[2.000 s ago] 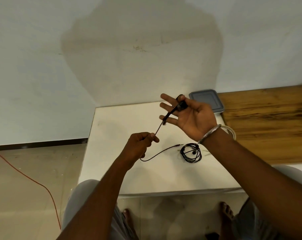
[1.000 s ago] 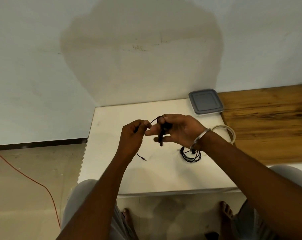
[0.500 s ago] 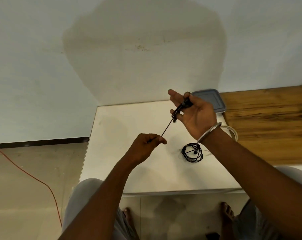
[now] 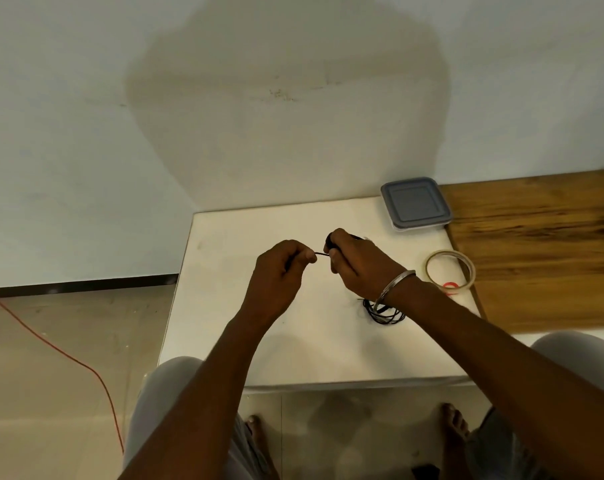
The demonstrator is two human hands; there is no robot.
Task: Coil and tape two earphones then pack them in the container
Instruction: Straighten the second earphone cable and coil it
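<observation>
Above the white table [image 4: 245, 341], my left hand [image 4: 280, 271] and my right hand [image 4: 359, 265] are close together. Both grip one black earphone cable [image 4: 321, 253]: a short stretch shows between them, and the coiled part is mostly hidden in my right fist. A second black earphone [image 4: 385, 313] lies coiled on the table, partly under my right wrist. A roll of clear tape [image 4: 449, 271] lies flat at the table's right edge. The container [image 4: 415, 204], grey lid on, sits at the far right corner.
A wooden surface [image 4: 543, 251] adjoins the table on the right. A white wall rises right behind the table. A red cord [image 4: 51, 344] runs across the floor on the left. My knees and bare feet are below the table's near edge.
My right hand has come down from its raised, open-fingered pose and closed on the coil. My left hand has moved up to meet it, so the taut stretch of cable is now very short.
</observation>
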